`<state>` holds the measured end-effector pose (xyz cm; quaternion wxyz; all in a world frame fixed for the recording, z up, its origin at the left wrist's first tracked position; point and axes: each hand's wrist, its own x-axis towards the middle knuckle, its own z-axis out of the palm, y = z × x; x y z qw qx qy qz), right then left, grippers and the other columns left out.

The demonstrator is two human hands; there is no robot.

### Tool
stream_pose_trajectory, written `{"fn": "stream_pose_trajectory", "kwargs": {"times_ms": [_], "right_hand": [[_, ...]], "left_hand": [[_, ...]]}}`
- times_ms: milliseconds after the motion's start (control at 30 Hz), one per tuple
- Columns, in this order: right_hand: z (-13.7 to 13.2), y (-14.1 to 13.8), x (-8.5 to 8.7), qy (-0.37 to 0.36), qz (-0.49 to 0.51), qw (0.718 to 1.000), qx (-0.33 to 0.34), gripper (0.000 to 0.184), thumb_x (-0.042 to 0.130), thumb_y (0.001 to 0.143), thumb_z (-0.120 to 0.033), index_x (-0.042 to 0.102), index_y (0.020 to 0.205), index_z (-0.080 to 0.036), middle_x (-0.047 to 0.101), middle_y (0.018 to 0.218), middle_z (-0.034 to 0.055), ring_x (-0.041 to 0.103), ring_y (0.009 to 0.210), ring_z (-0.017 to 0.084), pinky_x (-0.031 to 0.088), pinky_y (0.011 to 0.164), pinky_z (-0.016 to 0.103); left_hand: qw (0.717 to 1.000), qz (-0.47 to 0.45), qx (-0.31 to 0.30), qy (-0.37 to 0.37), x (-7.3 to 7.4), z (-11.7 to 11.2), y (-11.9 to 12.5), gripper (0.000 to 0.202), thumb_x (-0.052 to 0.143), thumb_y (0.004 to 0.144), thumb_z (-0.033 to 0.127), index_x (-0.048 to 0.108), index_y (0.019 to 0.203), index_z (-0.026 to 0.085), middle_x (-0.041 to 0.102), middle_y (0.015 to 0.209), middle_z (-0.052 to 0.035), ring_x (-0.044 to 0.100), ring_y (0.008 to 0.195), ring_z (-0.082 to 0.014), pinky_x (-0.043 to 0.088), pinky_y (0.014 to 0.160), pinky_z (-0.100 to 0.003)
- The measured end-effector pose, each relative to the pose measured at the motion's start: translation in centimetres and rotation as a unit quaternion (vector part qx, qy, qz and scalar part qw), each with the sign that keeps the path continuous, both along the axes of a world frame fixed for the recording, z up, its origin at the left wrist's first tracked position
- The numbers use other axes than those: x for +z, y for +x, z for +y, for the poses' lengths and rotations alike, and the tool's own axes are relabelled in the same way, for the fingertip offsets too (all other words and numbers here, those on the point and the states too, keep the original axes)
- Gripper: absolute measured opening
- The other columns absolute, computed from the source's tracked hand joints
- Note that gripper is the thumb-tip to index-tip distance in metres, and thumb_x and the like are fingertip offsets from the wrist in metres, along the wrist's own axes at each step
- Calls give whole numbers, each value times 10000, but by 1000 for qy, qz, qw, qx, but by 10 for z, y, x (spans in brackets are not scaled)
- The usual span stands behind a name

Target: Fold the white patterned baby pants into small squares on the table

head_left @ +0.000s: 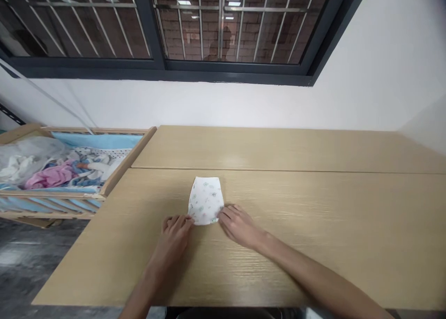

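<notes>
A small white cloth [206, 200] with a scattered print of tiny grey and green figures lies flat on the wooden table [296, 226]. It is narrower at its far edge and wider, with rounded sides, toward me; whether it is a baby cap or a folded piece I cannot tell. My left hand [176, 235] is closed at its near left corner, fingertips on the edge. At the near right corner my right hand [239, 223] pinches the edge, fingers curled together. The fingertips partly hide both corners.
Left of the table stands a wooden crib [128, 161] with blue lining, holding a pink cloth [52, 176], other rumpled clothes and a clear plastic bag [35, 149]. A white wall [223, 105] and a dark-framed barred window [237, 71] rise behind the table. A seam runs across the tabletop.
</notes>
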<state>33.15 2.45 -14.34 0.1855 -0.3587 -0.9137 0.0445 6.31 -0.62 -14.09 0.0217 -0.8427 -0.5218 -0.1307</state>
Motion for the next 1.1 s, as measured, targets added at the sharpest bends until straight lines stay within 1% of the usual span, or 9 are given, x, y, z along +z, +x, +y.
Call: {"fn": "stream_pose_trajectory", "kwargs": {"times_ms": [200,333,533,633,700,767,900,1000,1100], "right_hand": [[-10,1,36,-145,86,985,-38,147,463,967,-152,601,971,-203,651,976,78,604,972,235,481,898,392],[14,3,47,-174,136,974,-57,187,405,1016,-206,591,1001,-206,628,1002,83,597,998,221,488,893,361],[75,-8,20,-146,206,953,-165,156,418,1024,-244,561,1042,-183,640,1014,89,599,977,218,472,879,345],[94,-13,5,-141,192,949,-208,146,432,1003,-185,566,1056,-158,646,1030,103,608,977,214,484,871,332],[97,-14,1,-136,179,949,-222,169,431,1003,-179,575,1085,-143,650,1048,120,611,1001,223,488,888,344],[91,-15,3,-94,155,957,-227,232,409,1025,-214,587,1147,-129,646,1103,161,598,1066,259,476,944,407],[71,-19,7,19,66,991,-116,407,357,1050,-280,517,1391,-124,556,1385,222,466,1339,324,379,1103,515],[61,-23,-2,16,22,999,-33,544,375,1044,-335,361,1534,-98,398,1569,200,300,1492,301,282,1207,497],[60,-22,-12,-6,-4,999,-33,626,377,1045,-402,280,1571,-76,322,1612,199,223,1530,295,215,1241,513]], "left_hand": [[995,-83,15,-45,22,-15,7,275,378,1037,218,650,1024,254,727,1002,-30,664,952,-205,405,883,-392],[995,-97,33,-14,31,16,6,280,404,1037,307,675,1006,243,722,993,-45,670,944,-209,416,852,-373],[994,-91,53,2,23,97,12,279,429,1016,298,697,1000,221,727,1009,-75,657,1004,-239,457,897,-377],[996,-76,52,3,19,120,17,288,425,1003,260,702,950,205,729,988,-92,661,991,-253,482,883,-384],[996,-69,53,9,17,121,23,334,386,1013,265,706,961,186,728,1002,-119,666,995,-265,496,895,-401],[995,-69,64,26,15,112,31,407,331,1034,319,681,1113,128,700,1146,-186,641,1106,-303,485,968,-456],[995,-70,24,60,0,82,53,702,284,1029,509,338,1491,-18,354,1562,-302,324,1479,-367,368,1143,-534],[997,-48,-23,53,-19,69,65,814,281,1010,576,232,1530,-49,231,1610,-317,158,1536,-375,312,1185,-552],[999,-22,-9,46,-34,69,65,825,292,1004,587,275,1516,-61,263,1594,-325,163,1531,-386,279,1200,-564]]}}
